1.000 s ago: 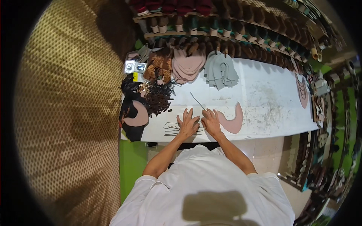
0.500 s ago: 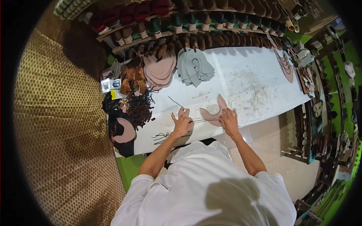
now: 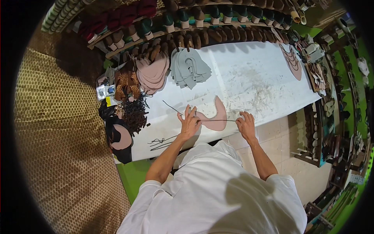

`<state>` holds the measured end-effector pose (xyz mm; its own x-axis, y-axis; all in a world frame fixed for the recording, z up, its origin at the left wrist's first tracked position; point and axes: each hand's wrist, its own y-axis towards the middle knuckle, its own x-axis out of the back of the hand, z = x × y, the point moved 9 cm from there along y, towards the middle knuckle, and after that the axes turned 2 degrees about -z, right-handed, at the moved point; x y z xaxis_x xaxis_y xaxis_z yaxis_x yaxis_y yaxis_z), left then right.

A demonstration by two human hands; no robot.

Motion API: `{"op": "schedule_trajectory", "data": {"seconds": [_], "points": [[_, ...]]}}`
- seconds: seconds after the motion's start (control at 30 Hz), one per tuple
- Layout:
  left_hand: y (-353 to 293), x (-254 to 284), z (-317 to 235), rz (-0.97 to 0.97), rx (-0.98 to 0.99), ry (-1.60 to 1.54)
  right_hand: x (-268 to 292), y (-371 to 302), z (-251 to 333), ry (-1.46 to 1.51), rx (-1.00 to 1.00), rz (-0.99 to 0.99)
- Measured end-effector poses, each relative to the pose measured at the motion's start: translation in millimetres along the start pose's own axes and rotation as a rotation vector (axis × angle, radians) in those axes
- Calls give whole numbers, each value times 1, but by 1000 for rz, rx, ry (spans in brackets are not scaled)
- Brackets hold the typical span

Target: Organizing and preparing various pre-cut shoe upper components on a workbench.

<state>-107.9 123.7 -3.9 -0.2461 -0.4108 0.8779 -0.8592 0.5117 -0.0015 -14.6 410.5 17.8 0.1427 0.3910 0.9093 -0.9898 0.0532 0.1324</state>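
A thin dark cord [image 3: 230,120] is drawn out almost straight between my two hands, low over the table. My left hand [image 3: 189,124] pinches it at one end, its other fingers spread, beside a pink curved leather-like piece [image 3: 221,111]. At the other end, my right hand [image 3: 246,126] closes its fingertips on the cord near the table's front edge. The pink piece lies flat, and the cord passes across its lower curve. Another dark strand [image 3: 170,105] lies just beyond my left hand. Several loose dark cords [image 3: 161,145] rest left of my left wrist.
Stacks of grey pieces [image 3: 189,68] and pink pieces [image 3: 152,74] lie at the back left of the white table [image 3: 237,74]. Short brown strips [image 3: 134,123] form a heap at left. More curved pieces [image 3: 292,64] lie far right. Shoe racks [image 3: 187,29] line the back.
My right hand has moved right, away from my left hand, and past the pink piece. More of the cord now stretches between them. The view has shifted slightly.
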Motion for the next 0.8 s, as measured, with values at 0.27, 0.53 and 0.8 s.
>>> {"op": "schedule_trajectory", "data": {"seconds": [0.27, 0.53, 0.8], "points": [[-1, 2, 8, -40, 57, 23, 7, -5, -12, 23, 25, 17], [-14, 15, 14, -55, 160, 133, 6, 24, 33, 152, -21, -192], [-21, 8, 18, -29, 143, 176, -59, 69, 153, 319, 292, 55]]}}
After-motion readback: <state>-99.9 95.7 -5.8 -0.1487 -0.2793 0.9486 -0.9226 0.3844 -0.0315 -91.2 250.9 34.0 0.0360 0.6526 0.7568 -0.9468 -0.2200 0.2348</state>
